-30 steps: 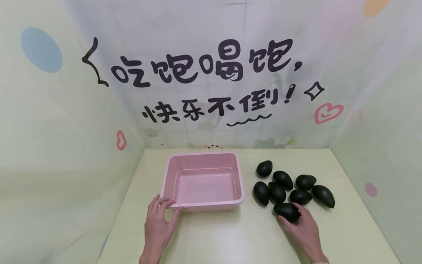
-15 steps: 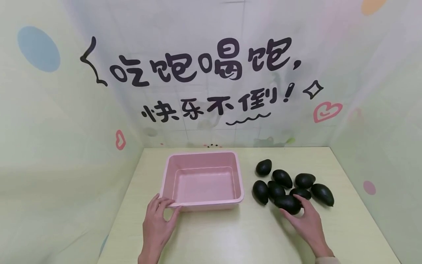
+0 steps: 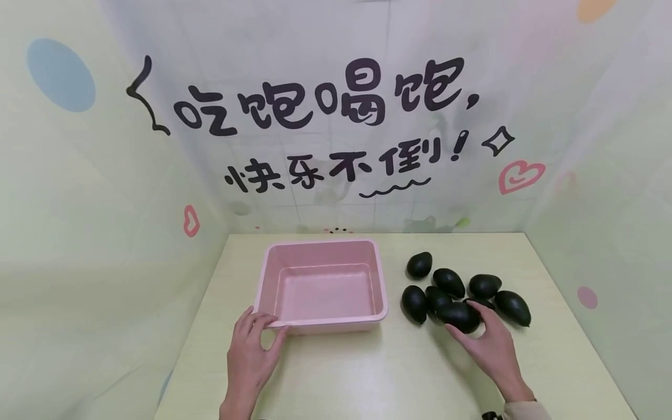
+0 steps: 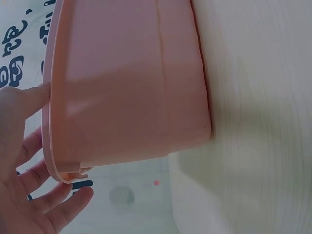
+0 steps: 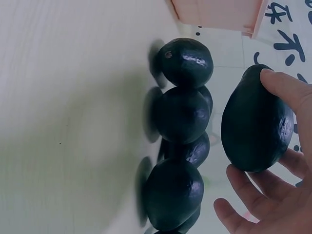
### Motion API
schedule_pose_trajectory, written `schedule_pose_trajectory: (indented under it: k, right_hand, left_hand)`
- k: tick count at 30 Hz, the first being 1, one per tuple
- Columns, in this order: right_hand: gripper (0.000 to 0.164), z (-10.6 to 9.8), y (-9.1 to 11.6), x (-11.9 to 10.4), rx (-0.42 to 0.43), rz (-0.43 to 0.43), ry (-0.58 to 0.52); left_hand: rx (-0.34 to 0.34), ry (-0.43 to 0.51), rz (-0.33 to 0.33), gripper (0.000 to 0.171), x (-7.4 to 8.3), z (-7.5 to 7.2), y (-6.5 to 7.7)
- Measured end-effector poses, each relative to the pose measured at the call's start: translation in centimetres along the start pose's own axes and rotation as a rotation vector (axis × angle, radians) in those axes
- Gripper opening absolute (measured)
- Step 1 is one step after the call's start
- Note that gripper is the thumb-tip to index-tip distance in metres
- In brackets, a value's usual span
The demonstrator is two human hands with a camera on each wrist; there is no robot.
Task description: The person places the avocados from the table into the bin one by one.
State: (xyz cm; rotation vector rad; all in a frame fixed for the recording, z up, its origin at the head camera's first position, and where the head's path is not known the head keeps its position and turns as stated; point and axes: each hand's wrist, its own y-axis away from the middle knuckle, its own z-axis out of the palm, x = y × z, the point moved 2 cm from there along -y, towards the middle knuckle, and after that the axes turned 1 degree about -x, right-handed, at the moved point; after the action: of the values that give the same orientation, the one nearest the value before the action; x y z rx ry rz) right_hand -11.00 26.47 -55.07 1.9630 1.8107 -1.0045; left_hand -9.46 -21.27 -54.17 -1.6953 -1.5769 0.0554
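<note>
My right hand (image 3: 496,344) grips a dark avocado (image 3: 458,317) between thumb and fingers, lifted off the table. In the right wrist view this avocado (image 5: 256,122) stands apart from the others, its narrow end by the thumb. Several more dark avocados (image 3: 415,304) lie in a loose group just beyond; one is partly hidden behind the right hand and its avocado. At the left, a pink plastic tub (image 3: 329,322) stands with nothing in it. My left hand (image 3: 254,350) pinches its near left corner, fingers over the rim and thumb against the outside, as the left wrist view shows (image 4: 29,180).
The pale wooden table (image 3: 336,373) meets a printed cloth backdrop (image 3: 336,216) behind and at both sides. Between the tub and the avocados lies a narrow strip of bare tabletop. A dark band shows at the right sleeve (image 3: 525,410).
My right hand has raised the avocado off the table, and it now overlaps the ones behind it in the head view. The left hand and the tub have stayed in place.
</note>
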Motion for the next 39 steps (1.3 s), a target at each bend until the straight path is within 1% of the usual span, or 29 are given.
schedule_pose_trajectory:
  k: [6, 13, 20, 31, 39]
  right_hand:
    - [0.070, -0.6, -0.1, -0.5, 0.019, -0.039, -0.009]
    - [0.070, -0.8, -0.3, -0.8, 0.026, -0.065, -0.018]
    - [0.069, -1.0, -0.4, -1.3, 0.028, -0.092, -0.014]
    - [0.073, -1.6, -0.7, -2.7, -0.016, -0.087, -0.016]
    - [0.072, -1.6, -0.5, -3.4, -0.018, -0.098, -0.028]
  left_hand:
    - [0.002, -0.011, 0.008, 0.036, 0.1, -0.1, -0.1]
    - [0.026, -0.012, 0.037, 0.039, 0.0, 0.0, -0.1]
    - [0.054, 0.000, 0.051, 0.039, 0.0, 0.1, 0.1]
    - [0.093, 0.031, 0.073, 0.036, -0.3, 0.2, 0.2]
    - [0.095, 0.027, 0.080, 0.035, -0.6, 0.4, 0.3]
